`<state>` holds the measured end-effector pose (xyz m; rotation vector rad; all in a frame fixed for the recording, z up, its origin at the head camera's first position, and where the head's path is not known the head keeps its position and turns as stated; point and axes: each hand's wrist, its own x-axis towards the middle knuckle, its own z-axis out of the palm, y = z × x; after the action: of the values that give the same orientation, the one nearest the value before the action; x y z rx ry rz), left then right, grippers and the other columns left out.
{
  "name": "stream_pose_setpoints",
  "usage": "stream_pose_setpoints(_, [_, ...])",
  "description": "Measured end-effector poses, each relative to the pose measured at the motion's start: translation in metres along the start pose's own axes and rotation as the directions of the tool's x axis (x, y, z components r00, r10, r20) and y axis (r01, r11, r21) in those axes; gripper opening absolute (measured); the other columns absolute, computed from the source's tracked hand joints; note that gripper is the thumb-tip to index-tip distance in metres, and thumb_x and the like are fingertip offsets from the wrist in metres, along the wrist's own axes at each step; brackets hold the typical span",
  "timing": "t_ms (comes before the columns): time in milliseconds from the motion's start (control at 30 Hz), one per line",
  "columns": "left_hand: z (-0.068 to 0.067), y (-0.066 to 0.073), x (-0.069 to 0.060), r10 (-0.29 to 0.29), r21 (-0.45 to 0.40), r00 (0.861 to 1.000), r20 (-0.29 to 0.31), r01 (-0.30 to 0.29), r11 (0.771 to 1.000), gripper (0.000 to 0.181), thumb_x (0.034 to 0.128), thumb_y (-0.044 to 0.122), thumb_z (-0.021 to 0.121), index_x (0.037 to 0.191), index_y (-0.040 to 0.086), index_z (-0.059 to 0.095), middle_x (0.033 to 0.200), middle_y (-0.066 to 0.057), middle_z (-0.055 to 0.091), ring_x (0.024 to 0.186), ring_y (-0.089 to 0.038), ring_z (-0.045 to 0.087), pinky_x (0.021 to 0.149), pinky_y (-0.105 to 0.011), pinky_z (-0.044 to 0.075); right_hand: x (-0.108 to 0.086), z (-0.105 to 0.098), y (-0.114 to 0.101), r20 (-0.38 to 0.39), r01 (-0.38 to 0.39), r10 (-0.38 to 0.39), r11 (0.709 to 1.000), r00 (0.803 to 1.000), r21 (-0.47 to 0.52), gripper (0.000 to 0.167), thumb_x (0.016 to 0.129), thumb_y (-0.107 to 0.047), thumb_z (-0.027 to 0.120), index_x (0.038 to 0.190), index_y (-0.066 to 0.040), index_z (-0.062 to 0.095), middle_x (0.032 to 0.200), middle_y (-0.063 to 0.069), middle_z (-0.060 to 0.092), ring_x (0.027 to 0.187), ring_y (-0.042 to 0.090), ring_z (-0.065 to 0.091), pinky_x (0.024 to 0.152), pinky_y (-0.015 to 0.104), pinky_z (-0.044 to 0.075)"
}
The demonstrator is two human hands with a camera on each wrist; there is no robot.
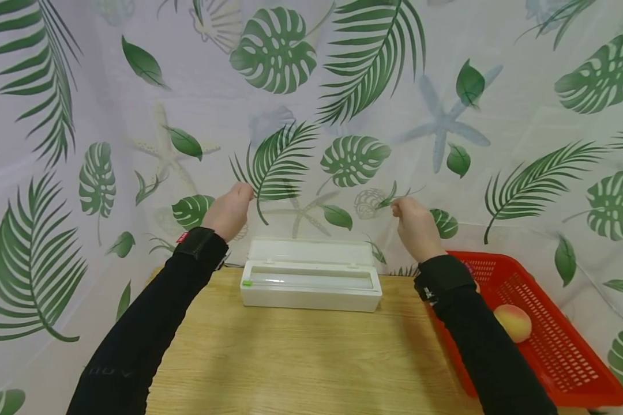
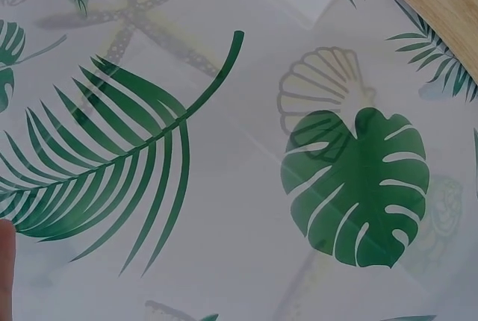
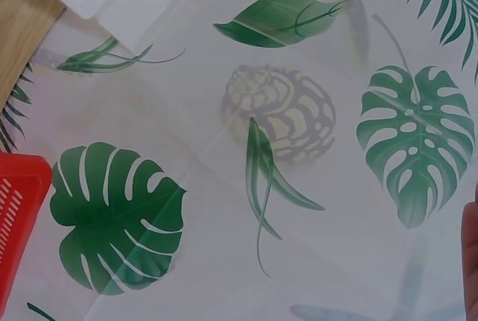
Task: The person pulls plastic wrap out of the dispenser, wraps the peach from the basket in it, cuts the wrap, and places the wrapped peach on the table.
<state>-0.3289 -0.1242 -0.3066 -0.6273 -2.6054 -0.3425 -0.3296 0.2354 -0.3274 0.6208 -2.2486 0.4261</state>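
Left hand [image 1: 230, 212], right hand [image 1: 417, 229] raised near white box [image 1: 311, 298] on worktop [image 1: 291, 357]; fingers [image 1: 244, 191] curled together, contents indiscernible.

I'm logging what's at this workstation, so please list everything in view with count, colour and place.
Sheet: count unclear, white with green leaves, behind the table
Table: one, light wood, foreground
Box: one, white, at the table's back; its lid is open
Tab: one, green, box's left end
Basket: one, red, at the right
Peach: one clear, yellow and pink, in the basket; maybe another, mostly hidden
Sleeves: two, black, on the arms
Wristbands: two, black, on the wrists
Left hand, right hand: one each, bare, raised, fingers curled; anything held is unclear
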Motion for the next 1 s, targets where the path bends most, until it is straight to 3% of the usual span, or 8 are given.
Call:
stream_pose_setpoints(333, [-0.009,0.001,0.000,0.051,0.019,0.997,-0.058,-0.050,0.999,0.010,0.0885,-0.008,0.040,0.096,-0.003,0.044,0.093,-0.017,0.049,0.056,-0.024,0.050,0.055,-0.033,0.044,0.005,-0.006,-0.001,-0.036,0.034,-0.034,0.999,0.999,-0.003,0.012,0.080,0.016,0.049,0.088,0.007,0.053,0.078,0.019,0.055,0.071,0.032,0.056,0.062,0.040,0.046])
stream_pose_setpoints(700, [-0.015,0.004,0.001,0.069,0.012,0.994,-0.087,-0.068,0.998,0.009,0.0875,-0.008,0.041,0.095,-0.003,0.044,0.093,-0.017,0.049,0.057,-0.024,0.052,0.054,-0.032,0.045,0.007,-0.013,-0.003,-0.064,0.018,-0.017,1.000,0.998,0.006,0.014,0.079,0.018,0.049,0.088,0.008,0.053,0.077,0.020,0.055,0.071,0.032,0.056,0.063,0.040,0.046])
stream_pose_setpoints(1000, [-0.019,0.004,0.000,0.117,0.046,0.979,-0.165,-0.111,0.993,0.010,0.0855,-0.011,0.042,0.093,-0.004,0.044,0.089,-0.018,0.049,0.053,-0.022,0.048,0.052,-0.031,0.044,0.012,-0.022,-0.008,-0.065,0.040,-0.040,0.999,0.997,-0.002,0.014,0.078,0.019,0.047,0.087,0.009,0.052,0.077,0.021,0.054,0.072,0.032,0.055,0.064,0.041,0.047])
